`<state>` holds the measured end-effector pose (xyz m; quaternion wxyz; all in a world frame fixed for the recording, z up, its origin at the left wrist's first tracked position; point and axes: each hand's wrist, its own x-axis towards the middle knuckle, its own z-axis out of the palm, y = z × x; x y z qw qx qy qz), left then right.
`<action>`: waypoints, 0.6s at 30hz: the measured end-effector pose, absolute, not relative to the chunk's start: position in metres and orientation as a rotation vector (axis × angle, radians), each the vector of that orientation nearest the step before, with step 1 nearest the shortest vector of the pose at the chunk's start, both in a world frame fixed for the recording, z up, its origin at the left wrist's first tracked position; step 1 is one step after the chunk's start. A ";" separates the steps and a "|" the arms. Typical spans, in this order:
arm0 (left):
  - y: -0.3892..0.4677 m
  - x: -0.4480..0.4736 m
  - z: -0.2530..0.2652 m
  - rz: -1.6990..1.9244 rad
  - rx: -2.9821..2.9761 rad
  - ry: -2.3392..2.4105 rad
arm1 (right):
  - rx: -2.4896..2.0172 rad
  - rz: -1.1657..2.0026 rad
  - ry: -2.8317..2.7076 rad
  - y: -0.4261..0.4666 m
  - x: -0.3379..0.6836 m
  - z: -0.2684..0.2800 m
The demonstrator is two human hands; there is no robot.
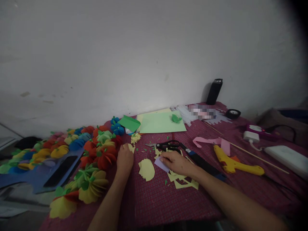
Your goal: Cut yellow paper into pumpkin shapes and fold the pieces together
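My right hand [177, 163] pinches a small lilac piece of paper [161, 164] above the pale yellow paper scraps [185, 183]. My left hand [125, 156] is closed, its fingers curled at a pale yellow piece of paper [131, 148]; part of that piece is hidden. Between the hands lies a stack of rounded pale yellow paper cutouts [146, 169]. Black-handled scissors [166, 146] rest just beyond, blades pointing left. Close to my left wrist are folded-paper pumpkins [104, 157] in red, yellow, green and blue.
Green paper sheets [162, 123] lie at the back by the wall. On the right are a yellow glue gun [231, 162], a pink paper strip [225, 146], a thin stick [255, 154], a white power strip [287, 158] and a black bottle [215, 92]. A phone [60, 171] lies left.
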<state>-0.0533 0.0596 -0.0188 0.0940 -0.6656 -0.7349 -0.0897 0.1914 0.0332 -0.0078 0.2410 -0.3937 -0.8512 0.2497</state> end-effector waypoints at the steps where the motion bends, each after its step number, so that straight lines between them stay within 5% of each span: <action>1: 0.059 -0.053 -0.018 -0.298 -1.970 -2.174 | -1.076 0.682 -2.333 0.033 0.191 -0.008; 18: 0.059 -0.057 -0.012 -0.665 -1.896 -2.219 | -1.074 0.673 -2.333 0.034 0.191 -0.010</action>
